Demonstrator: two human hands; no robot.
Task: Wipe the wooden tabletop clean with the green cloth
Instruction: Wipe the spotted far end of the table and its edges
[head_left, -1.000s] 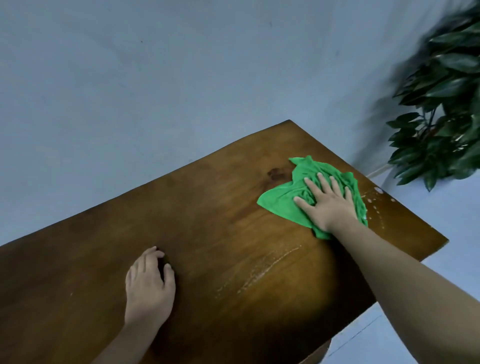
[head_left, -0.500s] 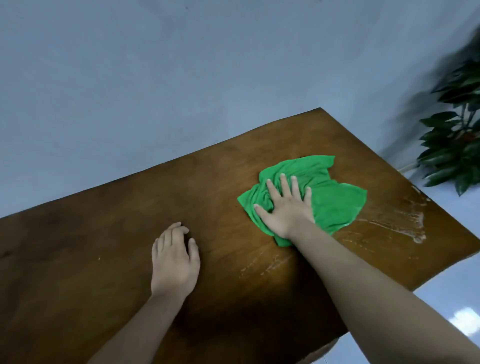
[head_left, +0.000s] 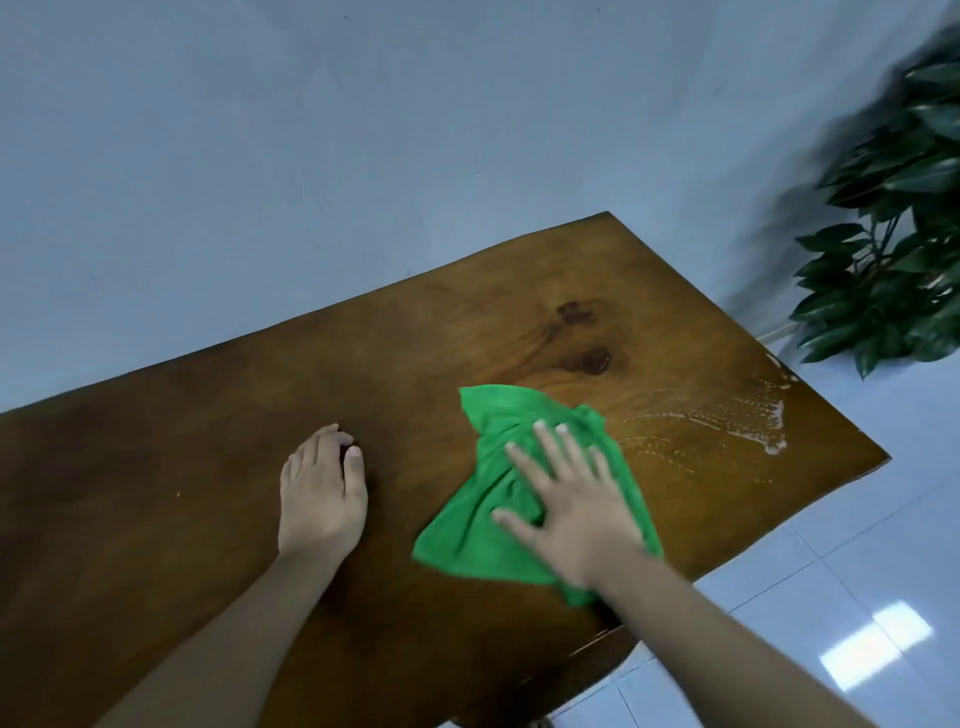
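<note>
A crumpled green cloth (head_left: 493, 457) lies on the dark wooden tabletop (head_left: 182, 467), right of centre near the front edge. My right hand (head_left: 571, 499) presses flat on it with fingers spread and straight. My left hand (head_left: 322, 488) rests on the bare wood to the left of the cloth, its fingertips bent down against the surface, holding nothing. White wet streaks and foam (head_left: 748, 421) mark the wood near the table's right end, beyond the cloth. Two dark knots (head_left: 587, 338) show in the grain behind the cloth.
A pale blue wall (head_left: 363, 156) runs behind the table. A leafy green plant (head_left: 893, 260) stands at the right past the table's end. White floor tiles (head_left: 857, 597) lie below the front right edge.
My right hand has dragged the cloth toward me and to the left, away from the table's right end, uncovering wet streaks there. My left hand has stayed on the wood.
</note>
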